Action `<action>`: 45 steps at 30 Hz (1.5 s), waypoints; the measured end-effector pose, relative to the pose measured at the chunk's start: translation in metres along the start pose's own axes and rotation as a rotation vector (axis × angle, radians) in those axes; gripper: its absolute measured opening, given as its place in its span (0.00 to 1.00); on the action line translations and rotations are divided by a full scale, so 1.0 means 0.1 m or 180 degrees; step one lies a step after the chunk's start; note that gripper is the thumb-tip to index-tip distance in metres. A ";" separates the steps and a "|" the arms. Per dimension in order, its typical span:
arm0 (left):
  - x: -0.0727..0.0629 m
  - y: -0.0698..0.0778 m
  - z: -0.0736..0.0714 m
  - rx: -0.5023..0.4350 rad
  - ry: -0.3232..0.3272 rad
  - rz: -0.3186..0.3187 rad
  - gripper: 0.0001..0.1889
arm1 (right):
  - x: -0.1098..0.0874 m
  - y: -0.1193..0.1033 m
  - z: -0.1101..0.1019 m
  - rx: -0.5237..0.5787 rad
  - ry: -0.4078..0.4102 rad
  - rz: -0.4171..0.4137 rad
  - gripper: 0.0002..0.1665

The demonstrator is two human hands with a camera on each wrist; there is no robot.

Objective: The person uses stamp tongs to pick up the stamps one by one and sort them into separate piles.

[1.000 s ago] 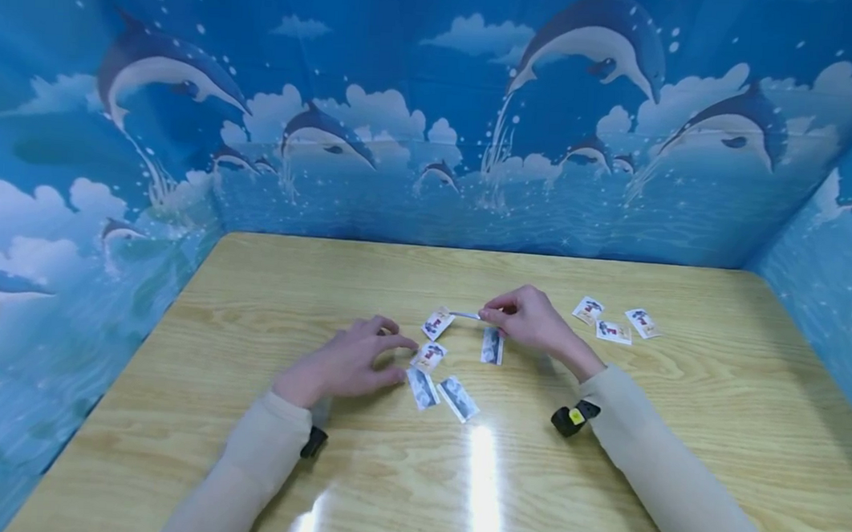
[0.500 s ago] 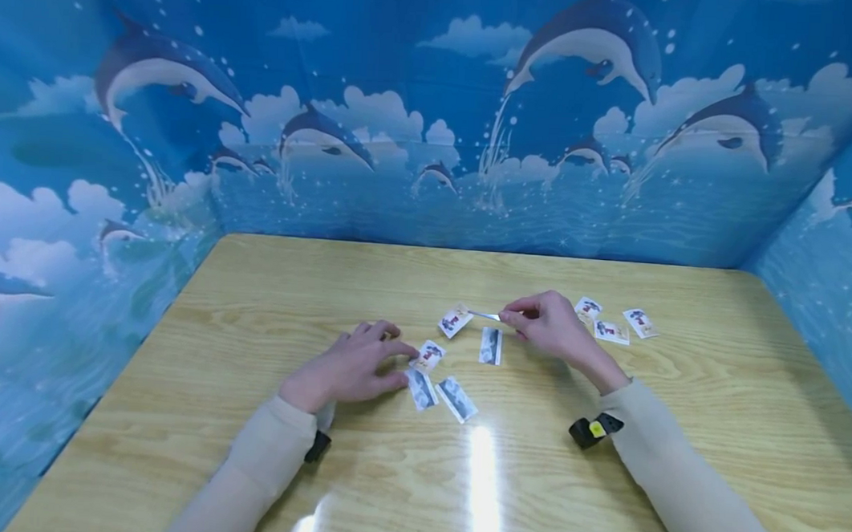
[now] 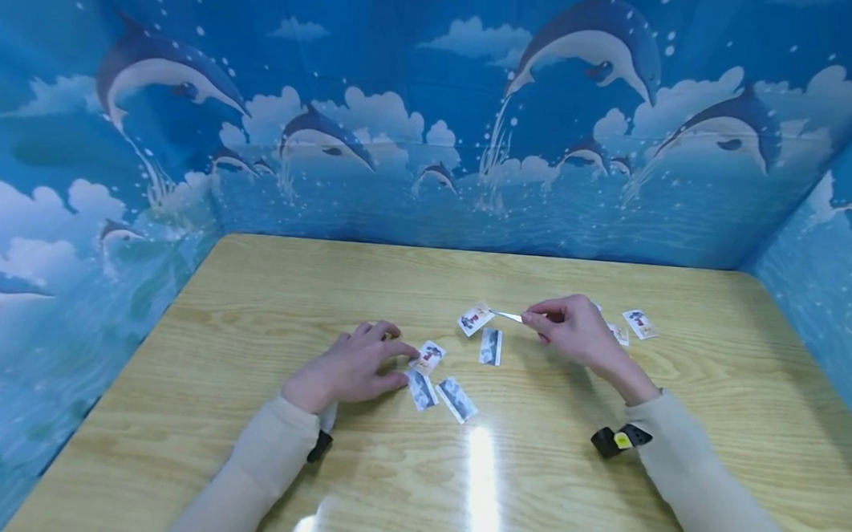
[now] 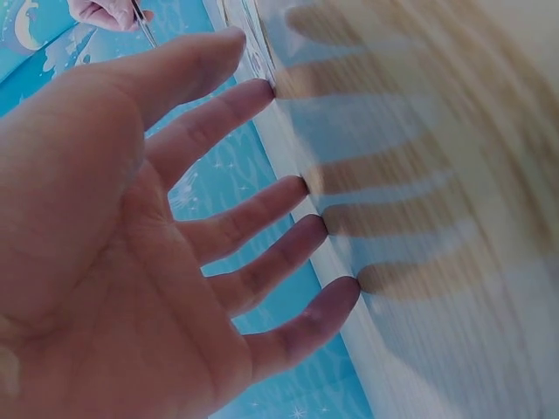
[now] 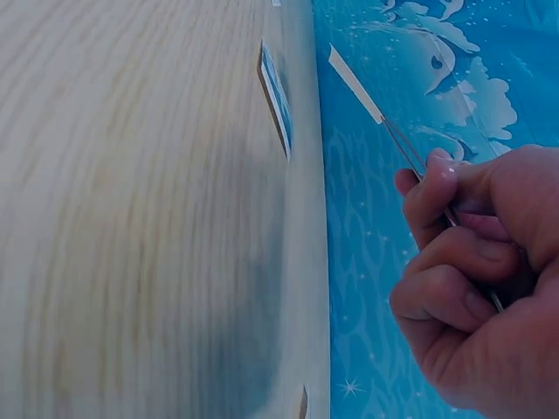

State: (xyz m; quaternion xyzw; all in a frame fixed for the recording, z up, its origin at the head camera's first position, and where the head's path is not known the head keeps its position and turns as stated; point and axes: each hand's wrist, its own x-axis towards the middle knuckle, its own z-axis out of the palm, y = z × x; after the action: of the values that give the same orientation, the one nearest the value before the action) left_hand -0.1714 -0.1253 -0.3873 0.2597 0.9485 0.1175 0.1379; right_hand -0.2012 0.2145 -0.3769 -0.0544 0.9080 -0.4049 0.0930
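Note:
Pinched between thumb and fingers of my right hand is a pair of metal tweezers. Its tips grip the corner of a small white card with a coloured picture. In the right wrist view that card is seen edge-on, raised above the table. My left hand has spread, slightly bent fingers, its fingertips resting on the table in the left wrist view. Its index finger and thumb are right at a picture card and a grey-patterned card, which overlap.
Another grey-patterned card lies in front, and one more grey card is below the lifted card. At the right, a picture card lies beside others partly hidden by my right hand. A dolphin-print cloth hangs behind the wooden table.
My right hand has moved right with the tweezers, carrying the picture card away from beside the left-hand cards. The left hand has stayed nearly in place, shifting only slightly.

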 end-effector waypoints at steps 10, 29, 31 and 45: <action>0.01 0.01 -0.01 -0.0032 -0.0002 -0.0018 0.22 | -0.13 0.11 -0.20 -0.0076 0.0074 0.0031 0.24; 0.09 0.02 -0.01 -0.0037 -0.0050 -0.0149 0.23 | -0.29 0.40 -0.48 -0.0210 0.0222 0.0194 0.29; 0.10 0.03 -0.02 -0.0043 -0.0055 -0.0146 0.23 | -0.31 0.43 -0.49 -0.0258 0.0234 0.0207 0.29; 0.09 0.02 -0.03 -0.0055 -0.0054 -0.0140 0.24 | -0.38 0.65 -0.57 -0.0386 0.0280 0.0344 0.31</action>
State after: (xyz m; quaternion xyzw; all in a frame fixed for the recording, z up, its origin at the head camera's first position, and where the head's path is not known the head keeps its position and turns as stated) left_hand -0.1785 -0.1191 -0.3857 0.2386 0.9518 0.1204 0.1507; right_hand -0.1775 0.3058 -0.3830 0.0069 0.9357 -0.3456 0.0712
